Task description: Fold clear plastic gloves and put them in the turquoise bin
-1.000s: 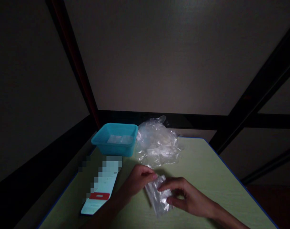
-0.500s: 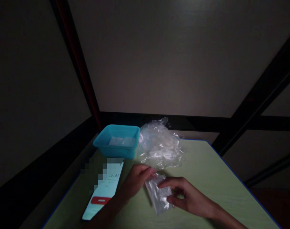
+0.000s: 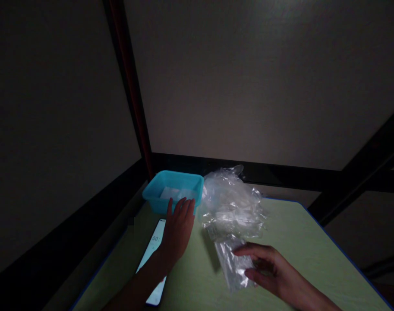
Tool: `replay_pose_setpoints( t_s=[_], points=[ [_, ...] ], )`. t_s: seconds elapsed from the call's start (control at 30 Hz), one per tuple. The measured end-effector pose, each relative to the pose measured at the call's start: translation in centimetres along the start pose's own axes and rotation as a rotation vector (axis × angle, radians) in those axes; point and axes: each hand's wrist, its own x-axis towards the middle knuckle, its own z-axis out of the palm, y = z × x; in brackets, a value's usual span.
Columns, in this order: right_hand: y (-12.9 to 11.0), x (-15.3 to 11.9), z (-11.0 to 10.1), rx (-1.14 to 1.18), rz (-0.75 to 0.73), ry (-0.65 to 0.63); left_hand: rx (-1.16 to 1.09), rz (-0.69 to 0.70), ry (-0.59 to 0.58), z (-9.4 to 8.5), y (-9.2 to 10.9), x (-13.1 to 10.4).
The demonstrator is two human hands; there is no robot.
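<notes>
My left hand [image 3: 179, 229] reaches over the front rim of a turquoise plastic basket [image 3: 197, 183], its fingers stretched out and nothing visible in them. Inside the basket lie pale flat packets [image 3: 171, 193], partly hidden by the rim and my fingers. To the right, my right hand [image 3: 269, 268] grips a flat clear plastic bag [image 3: 231, 263] by its right side, between thumb and fingers. Just behind that bag sits a crumpled heap of clear plastic bags [image 3: 234, 203], close against the basket's right side.
A phone [image 3: 156, 293] with a lit screen lies on the left of the pale green table [image 3: 297, 242], partly covered by my left forearm. The table has a blue edge. A wall panel [image 3: 242, 86] with dark framing stands behind it.
My left hand has left the clear plastic bag and moved up and left to the basket, its fingers opening. My right hand stays at the bag. The view has shifted left.
</notes>
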Motion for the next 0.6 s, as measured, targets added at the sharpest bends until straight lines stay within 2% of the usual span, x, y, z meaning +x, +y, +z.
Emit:
replay_pose_setpoints(
  t_s=[0.17,0.37,0.6],
  points=[
    [0.1,0.4,-0.5,-0.012,-0.003,0.042,0.059,0.092,0.069,0.6,-0.4,0.5],
    [-1.8,2.1,-1.6,0.056,0.013,0.134,0.077,0.162,0.143,0.2,-0.1,0.1],
    [-5.3,6.1,-3.1,0.086,-0.101,0.144,0.009,0.100,0.155,0.1,0.9,-1.1]
  ],
)
